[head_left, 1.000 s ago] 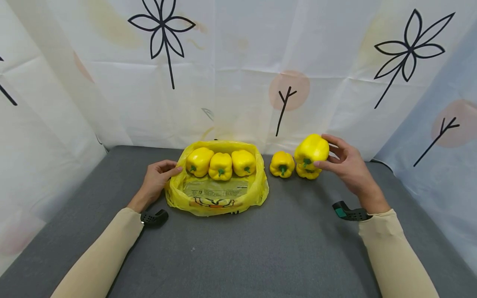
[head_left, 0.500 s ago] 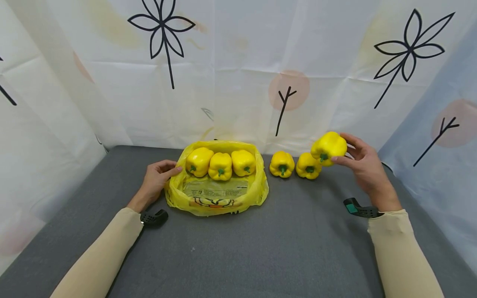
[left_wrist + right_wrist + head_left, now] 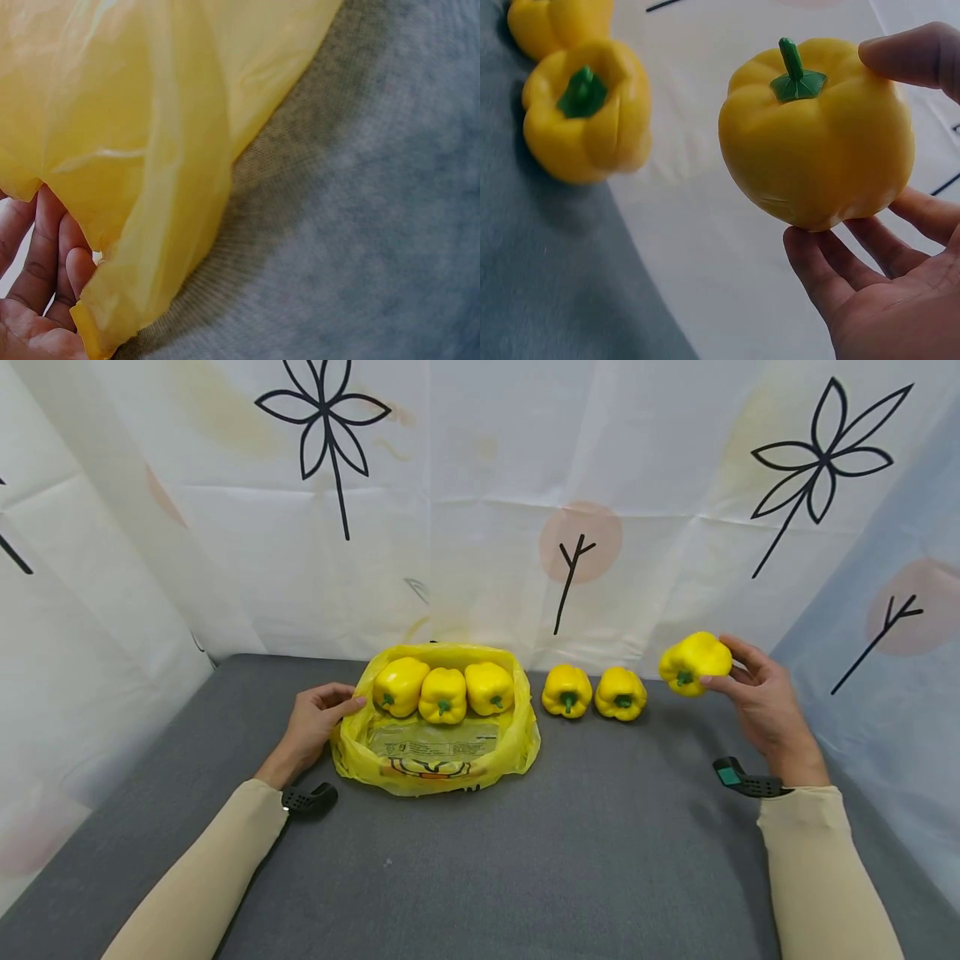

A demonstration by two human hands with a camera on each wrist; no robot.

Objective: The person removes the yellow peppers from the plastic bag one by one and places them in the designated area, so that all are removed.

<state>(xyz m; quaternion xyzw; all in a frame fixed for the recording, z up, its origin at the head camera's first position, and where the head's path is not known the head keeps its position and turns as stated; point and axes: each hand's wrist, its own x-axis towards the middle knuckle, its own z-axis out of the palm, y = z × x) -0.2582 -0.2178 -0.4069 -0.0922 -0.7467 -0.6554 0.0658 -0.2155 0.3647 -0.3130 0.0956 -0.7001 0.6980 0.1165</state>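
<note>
A yellow bell pepper (image 3: 696, 662) with a green stem is held up by my right hand (image 3: 772, 706), thumb on one side and fingers on the other, as the right wrist view also shows. To its left, two more yellow bell peppers stand side by side on the table, the nearer one (image 3: 621, 694) and the farther one (image 3: 567, 691). My left hand (image 3: 318, 722) pinches the left rim of a yellow plastic bag (image 3: 442, 782), which lies with its mouth spread. Three yellow peppers (image 3: 443, 697) sit in a row at the back of the bag.
The dark grey cloth-covered table (image 3: 510, 868) stretches forward from the bag. A white curtain (image 3: 480, 485) with plant drawings rises behind the table's back edge and along both sides. Dark bands circle both wrists.
My right hand has carried its pepper to the right, from above the nearer standing pepper to beyond it, uncovering that pepper. The left hand and bag have stayed put.
</note>
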